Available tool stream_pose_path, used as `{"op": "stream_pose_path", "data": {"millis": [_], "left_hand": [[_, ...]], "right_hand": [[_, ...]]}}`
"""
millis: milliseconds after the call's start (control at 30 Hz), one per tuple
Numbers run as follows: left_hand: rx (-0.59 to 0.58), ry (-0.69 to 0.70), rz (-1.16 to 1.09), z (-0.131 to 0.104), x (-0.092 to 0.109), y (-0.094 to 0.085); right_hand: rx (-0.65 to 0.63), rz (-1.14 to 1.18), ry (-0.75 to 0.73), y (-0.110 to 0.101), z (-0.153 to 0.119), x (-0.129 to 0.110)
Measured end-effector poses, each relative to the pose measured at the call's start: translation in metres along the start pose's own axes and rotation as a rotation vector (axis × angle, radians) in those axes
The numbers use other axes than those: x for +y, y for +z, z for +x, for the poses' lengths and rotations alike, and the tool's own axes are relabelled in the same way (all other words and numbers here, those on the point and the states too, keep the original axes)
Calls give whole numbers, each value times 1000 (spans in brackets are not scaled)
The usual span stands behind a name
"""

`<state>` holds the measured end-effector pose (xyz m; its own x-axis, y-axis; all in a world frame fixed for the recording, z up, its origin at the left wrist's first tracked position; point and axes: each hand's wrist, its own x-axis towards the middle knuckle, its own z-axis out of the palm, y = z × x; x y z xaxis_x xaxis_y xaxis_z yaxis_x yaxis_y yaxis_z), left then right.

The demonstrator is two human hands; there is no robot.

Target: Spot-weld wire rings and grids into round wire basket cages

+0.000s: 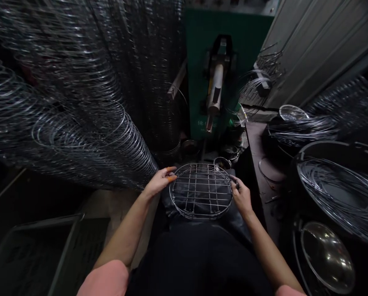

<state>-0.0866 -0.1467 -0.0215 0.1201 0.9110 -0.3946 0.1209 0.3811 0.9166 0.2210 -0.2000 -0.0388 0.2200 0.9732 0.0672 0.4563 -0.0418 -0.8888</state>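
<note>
A round wire rack [202, 191] with a grid of crossing wires is held level above my lap. On its left rim, my left hand [159, 181] pinches the wire, with orange covers on its fingertips. My right hand [241, 193] grips the opposite rim, dark covers showing on its fingers. Beyond the rack stands a green machine [199, 98], whose metal arm ends in a copper-coloured tip [209, 123] pointing down. That tip is apart from the rack.
Tall stacks of wire rings [131, 144] crowd the left side. At right, a narrow bench [258, 144] runs beside a black tub [307, 150] holding wire hoops [322, 181]. A shiny metal bowl [328, 257] sits below. A dark crate [45, 224] lies lower left.
</note>
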Motion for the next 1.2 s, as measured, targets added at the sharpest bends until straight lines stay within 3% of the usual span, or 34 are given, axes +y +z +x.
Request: {"op": "stream_pose_path", "data": {"millis": [500,667,900,1100,1200], "left_hand": [[-33,42,91,4,-17,-2],[-132,88,199,1,-18,-4],[-230,42,139,-3,-29,-9],[-238,-25,69,-21,-35,-6],[-261,-109,-35,-20,-43,-11]], "right_hand": [[-47,-103,-36,-3,14,-1],[-78,-90,-26,-9,7,3],[-173,93,70,-14,-3,17],[-80,179,100,-3,-22,19],[-52,184,88,0,-25,20]]}}
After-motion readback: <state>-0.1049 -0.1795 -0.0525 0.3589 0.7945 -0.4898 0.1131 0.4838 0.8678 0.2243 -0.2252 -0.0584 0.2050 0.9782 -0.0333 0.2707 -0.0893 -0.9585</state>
